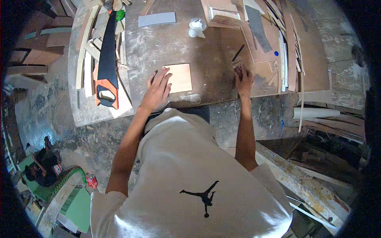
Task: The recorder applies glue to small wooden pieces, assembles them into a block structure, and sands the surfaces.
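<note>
A small square of pale wood (181, 77) lies flat on the workbench near its front edge. My left hand (158, 88) rests over its left side, fingers stretched and spread. A small dark bit shows beside that hand's fingers, too unclear to name. To the right, my right hand (243, 82) is down on the bench with its fingers bent round a small brownish thing that they mostly hide. Just beyond those fingertips lies a slim black pen-like stick (238, 52), apart from the hand.
A handsaw (107, 59) with an orange and black handle lies on wood strips at left. Farther back are a grey strip (157, 19) and a white-smeared cup (197, 27). Boards, a grey sheet (258, 28) and a blue cap (276, 53) lie at right. A person sits lower left.
</note>
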A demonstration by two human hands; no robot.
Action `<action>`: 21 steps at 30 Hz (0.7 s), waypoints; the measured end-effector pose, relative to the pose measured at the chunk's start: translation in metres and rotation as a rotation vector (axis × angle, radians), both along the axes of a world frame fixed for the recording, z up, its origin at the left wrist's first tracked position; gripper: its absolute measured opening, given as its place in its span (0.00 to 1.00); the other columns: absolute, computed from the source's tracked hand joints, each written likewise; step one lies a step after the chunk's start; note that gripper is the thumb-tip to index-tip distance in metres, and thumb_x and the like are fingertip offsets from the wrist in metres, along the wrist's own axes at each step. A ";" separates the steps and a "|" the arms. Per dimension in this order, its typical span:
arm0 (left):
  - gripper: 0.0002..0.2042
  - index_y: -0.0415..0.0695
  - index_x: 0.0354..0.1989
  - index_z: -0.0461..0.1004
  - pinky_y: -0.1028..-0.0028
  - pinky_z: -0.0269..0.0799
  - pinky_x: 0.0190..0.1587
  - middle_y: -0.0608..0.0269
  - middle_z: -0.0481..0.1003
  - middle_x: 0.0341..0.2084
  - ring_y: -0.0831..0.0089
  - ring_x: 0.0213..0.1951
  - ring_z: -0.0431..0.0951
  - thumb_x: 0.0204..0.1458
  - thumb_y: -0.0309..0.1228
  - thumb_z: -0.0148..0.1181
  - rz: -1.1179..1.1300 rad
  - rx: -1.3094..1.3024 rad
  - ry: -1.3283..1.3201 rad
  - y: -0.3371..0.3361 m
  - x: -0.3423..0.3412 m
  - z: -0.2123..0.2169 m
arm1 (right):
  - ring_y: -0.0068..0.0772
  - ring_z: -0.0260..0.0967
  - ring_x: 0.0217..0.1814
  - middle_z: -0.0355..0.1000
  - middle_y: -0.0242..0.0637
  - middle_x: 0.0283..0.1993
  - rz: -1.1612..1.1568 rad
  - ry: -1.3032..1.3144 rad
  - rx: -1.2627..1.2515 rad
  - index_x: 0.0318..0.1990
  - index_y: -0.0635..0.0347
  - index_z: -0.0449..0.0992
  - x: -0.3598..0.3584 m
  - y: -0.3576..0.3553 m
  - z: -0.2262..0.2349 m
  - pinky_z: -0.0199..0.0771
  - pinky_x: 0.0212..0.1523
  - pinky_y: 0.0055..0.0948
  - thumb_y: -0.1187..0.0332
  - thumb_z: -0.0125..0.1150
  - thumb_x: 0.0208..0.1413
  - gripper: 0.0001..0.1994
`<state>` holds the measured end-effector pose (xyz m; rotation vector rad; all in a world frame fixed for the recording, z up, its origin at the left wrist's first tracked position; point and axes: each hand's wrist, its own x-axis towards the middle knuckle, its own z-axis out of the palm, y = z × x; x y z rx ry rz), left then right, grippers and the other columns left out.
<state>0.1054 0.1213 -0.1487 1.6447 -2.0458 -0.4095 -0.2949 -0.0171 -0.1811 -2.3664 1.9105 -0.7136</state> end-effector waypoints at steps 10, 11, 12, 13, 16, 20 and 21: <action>0.20 0.46 0.58 0.69 0.56 0.54 0.63 0.60 0.68 0.58 0.63 0.60 0.66 0.59 0.36 0.59 0.089 -0.075 -0.010 0.006 0.000 0.001 | 0.54 0.68 0.54 0.69 0.49 0.55 0.338 -0.041 -0.030 0.67 0.45 0.68 0.199 0.076 0.060 0.68 0.52 0.52 0.61 0.63 0.57 0.28; 0.19 0.47 0.57 0.71 0.56 0.53 0.63 0.61 0.68 0.58 0.64 0.61 0.66 0.58 0.37 0.59 0.101 -0.087 -0.021 0.007 0.001 0.000 | 0.51 0.65 0.57 0.67 0.47 0.57 0.367 -0.081 0.048 0.64 0.46 0.71 0.209 0.082 0.064 0.65 0.55 0.50 0.62 0.64 0.56 0.26; 0.19 0.47 0.56 0.72 0.56 0.53 0.63 0.63 0.69 0.57 0.64 0.62 0.66 0.58 0.38 0.60 0.112 -0.100 -0.031 0.009 0.001 -0.001 | 0.48 0.63 0.60 0.66 0.44 0.58 0.397 -0.122 0.125 0.62 0.46 0.74 0.214 0.087 0.066 0.61 0.58 0.49 0.62 0.65 0.56 0.24; 0.19 0.47 0.56 0.72 0.56 0.53 0.63 0.63 0.69 0.57 0.64 0.62 0.66 0.58 0.38 0.60 0.117 -0.099 -0.033 0.011 0.001 0.000 | 0.48 0.64 0.59 0.66 0.42 0.58 0.404 -0.068 0.108 0.62 0.45 0.74 0.214 0.089 0.063 0.63 0.56 0.48 0.63 0.66 0.55 0.24; 0.18 0.47 0.54 0.73 0.56 0.52 0.63 0.65 0.70 0.56 0.65 0.62 0.66 0.58 0.39 0.60 0.127 -0.116 -0.049 0.013 -0.001 0.002 | 0.51 0.63 0.59 0.65 0.47 0.58 0.471 -0.027 0.123 0.63 0.49 0.71 0.207 0.091 0.058 0.63 0.57 0.50 0.64 0.65 0.55 0.26; 0.18 0.47 0.55 0.74 0.55 0.52 0.63 0.65 0.71 0.56 0.65 0.63 0.66 0.58 0.38 0.60 0.148 -0.137 -0.067 0.012 -0.003 -0.001 | 0.47 0.66 0.53 0.68 0.41 0.53 0.463 -0.093 0.055 0.58 0.48 0.76 0.211 0.067 0.047 0.66 0.51 0.46 0.64 0.68 0.54 0.22; 0.18 0.47 0.55 0.74 0.55 0.52 0.63 0.65 0.71 0.56 0.65 0.63 0.66 0.58 0.38 0.60 0.157 -0.138 -0.069 0.014 -0.003 -0.001 | 0.49 0.66 0.53 0.68 0.44 0.53 0.427 -0.123 0.041 0.59 0.50 0.75 0.216 0.055 0.043 0.66 0.52 0.48 0.64 0.68 0.54 0.23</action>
